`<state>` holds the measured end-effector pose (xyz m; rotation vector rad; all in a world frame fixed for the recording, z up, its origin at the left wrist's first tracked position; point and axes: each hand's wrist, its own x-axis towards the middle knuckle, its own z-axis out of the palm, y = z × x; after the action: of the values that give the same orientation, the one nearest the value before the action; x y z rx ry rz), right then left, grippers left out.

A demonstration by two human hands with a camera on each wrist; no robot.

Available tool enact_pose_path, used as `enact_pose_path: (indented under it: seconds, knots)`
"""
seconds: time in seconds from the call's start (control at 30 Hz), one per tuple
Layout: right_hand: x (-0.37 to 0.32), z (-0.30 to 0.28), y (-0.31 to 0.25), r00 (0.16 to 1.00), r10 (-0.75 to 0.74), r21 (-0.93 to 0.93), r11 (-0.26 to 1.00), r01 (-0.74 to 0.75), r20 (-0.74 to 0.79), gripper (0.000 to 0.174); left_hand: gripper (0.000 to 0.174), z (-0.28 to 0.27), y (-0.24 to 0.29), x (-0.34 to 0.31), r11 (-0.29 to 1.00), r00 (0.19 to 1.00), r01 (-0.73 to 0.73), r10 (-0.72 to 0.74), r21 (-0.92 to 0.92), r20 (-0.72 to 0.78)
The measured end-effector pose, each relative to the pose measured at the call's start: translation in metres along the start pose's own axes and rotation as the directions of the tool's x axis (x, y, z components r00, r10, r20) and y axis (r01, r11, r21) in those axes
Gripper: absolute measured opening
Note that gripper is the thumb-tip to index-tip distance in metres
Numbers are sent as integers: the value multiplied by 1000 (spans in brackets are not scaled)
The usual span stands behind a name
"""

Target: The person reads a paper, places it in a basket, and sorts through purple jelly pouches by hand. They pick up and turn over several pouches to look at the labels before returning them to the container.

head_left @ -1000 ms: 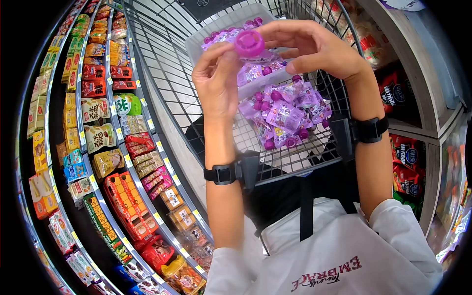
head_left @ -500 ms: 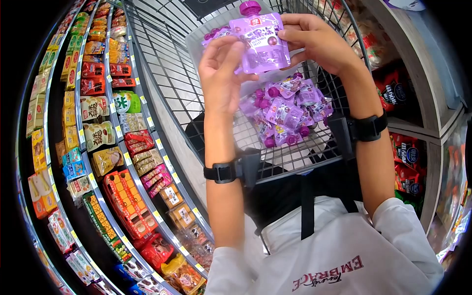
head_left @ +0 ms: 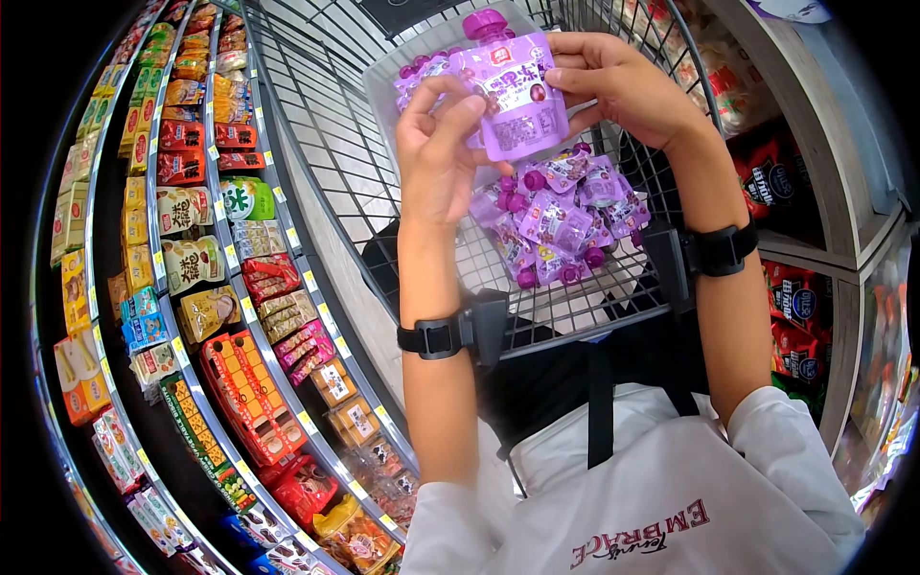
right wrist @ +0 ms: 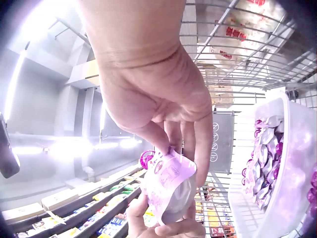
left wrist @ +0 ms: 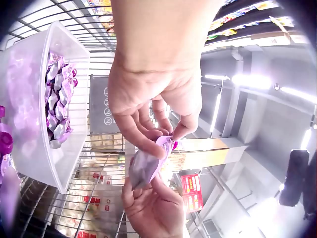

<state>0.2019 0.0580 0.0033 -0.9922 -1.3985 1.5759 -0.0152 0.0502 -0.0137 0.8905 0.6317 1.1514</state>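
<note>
Fingers [head_left: 464, 113] on the left hand [head_left: 433, 153] are bent, pinching the left edge of a purple spouted grape-print jelly pouch [head_left: 522, 107]; gap no wider than the packet. Right hand [head_left: 628, 91] pinches the opposite edge, thumb on the printed front, the rest partly hidden behind. Pouch is in the air above the shopping cart [head_left: 331, 196], purple cap [head_left: 484, 24] away from the person, print facing the head camera.

Step, my read: squaring up one pouch in both hands. Next move calls for deciding which hand keeps the edge, then a lower and release clear of the neighbours (cap orientation probably matters if it has to match a row).

Rest, left to right: snack shelves [head_left: 172, 316] with price strips, including rice-snack bags [head_left: 196, 264]. Then the translucent plastic bin [left wrist: 34, 153] at the cart's far end, with a packed row of pouches [left wrist: 59, 99] inside. Nearer the person, a loose pile of pouches [head_left: 561, 216] on the cart's wire floor, caps every which way. Far right, a wood-trimmed shelf unit [head_left: 834, 230] with red-and-black packets [head_left: 795, 297].

In the way: the bin wall, which a lowered pouch would have to clear; the held pouch also blocks part of the bin from the head camera. Bulky wrist units [head_left: 486, 326] could snag the cart edge on a low reach.
</note>
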Motion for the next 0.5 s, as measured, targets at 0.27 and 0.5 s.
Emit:
enact_pose_path:
  seconds: [0.27,0.5]
  knots:
    - [-2,2,-4,1000,8,-29,1000,-8,-7,42,21,1,1,0,1000,1000,0,1,-24,30]
    - [-1,3,-6,1000,2,-10,1000,-2,9,41,18,5,4,0,999,1000,0,1,-40,17]
